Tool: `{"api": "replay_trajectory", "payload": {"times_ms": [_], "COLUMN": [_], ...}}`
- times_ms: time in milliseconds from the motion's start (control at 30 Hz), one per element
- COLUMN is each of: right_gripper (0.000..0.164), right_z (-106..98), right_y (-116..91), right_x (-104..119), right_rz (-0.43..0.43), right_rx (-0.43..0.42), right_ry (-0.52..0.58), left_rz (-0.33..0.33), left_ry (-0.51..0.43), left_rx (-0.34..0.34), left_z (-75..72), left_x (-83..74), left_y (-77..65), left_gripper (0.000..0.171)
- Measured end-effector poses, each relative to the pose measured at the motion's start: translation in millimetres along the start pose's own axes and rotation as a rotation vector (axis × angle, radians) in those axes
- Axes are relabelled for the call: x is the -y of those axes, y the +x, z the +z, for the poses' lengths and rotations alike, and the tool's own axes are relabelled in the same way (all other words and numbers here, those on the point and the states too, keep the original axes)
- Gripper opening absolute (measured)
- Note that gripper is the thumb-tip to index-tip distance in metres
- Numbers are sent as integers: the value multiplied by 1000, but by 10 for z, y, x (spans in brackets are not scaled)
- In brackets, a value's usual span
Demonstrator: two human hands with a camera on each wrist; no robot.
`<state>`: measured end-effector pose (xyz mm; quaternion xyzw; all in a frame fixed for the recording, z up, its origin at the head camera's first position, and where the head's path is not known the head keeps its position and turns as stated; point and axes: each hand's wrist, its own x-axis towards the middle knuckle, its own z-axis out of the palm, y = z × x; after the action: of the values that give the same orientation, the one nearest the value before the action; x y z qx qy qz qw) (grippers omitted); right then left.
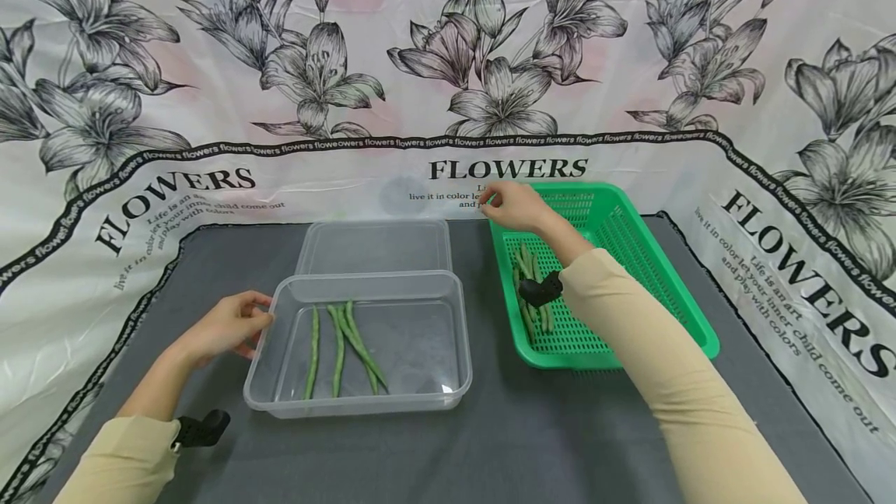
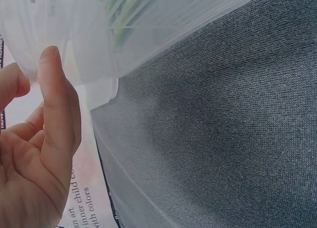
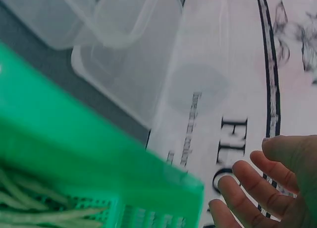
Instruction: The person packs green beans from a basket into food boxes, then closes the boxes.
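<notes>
My left hand (image 1: 225,325) is at the left side of a clear plastic box (image 1: 427,404), its fingertips touching the wall near the rim. Inside the box lie several green beans (image 1: 313,352), spread lengthwise over its left half. My right hand (image 1: 518,207) hovers over the far left corner of a green plastic basket (image 1: 675,278). In the right wrist view its fingers (image 3: 255,188) are loosely bent and hold nothing. More green beans (image 1: 526,255) rest along the basket's left side, partly hidden by the right wrist.
A clear lid (image 1: 378,243) lies flat behind the box. Grey cloth (image 1: 483,442) covers the table. A white flowered sheet (image 1: 336,169) hangs at the back and both sides. A black wrist camera (image 1: 201,428) is strapped to the left wrist, another (image 1: 540,290) to the right.
</notes>
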<state>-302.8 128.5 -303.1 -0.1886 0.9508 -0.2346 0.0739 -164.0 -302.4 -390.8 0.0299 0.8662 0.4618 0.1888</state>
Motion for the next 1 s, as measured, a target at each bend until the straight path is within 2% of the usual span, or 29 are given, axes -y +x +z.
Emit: {"api": "replay_trajectory", "payload": {"times_ms": [167, 533, 733, 1000], "right_gripper": [32, 36, 40, 42], "right_z": [-30, 70, 155, 292], "right_y": [-47, -214, -313, -366], "right_x": [-226, -693, -899, -1070], "right_rz": [69, 200, 252, 330], "right_rx": [2, 28, 52, 104], "right_ry": [15, 78, 113, 167], "left_rz": [7, 11, 8, 0], "left_ry": [-6, -9, -5, -3], "left_rx": [2, -4, -6, -7], "left_z": [-3, -4, 3, 6], "left_x": [20, 36, 25, 29], "left_y": [-8, -1, 4, 21], "left_gripper": [49, 48, 47, 46]}}
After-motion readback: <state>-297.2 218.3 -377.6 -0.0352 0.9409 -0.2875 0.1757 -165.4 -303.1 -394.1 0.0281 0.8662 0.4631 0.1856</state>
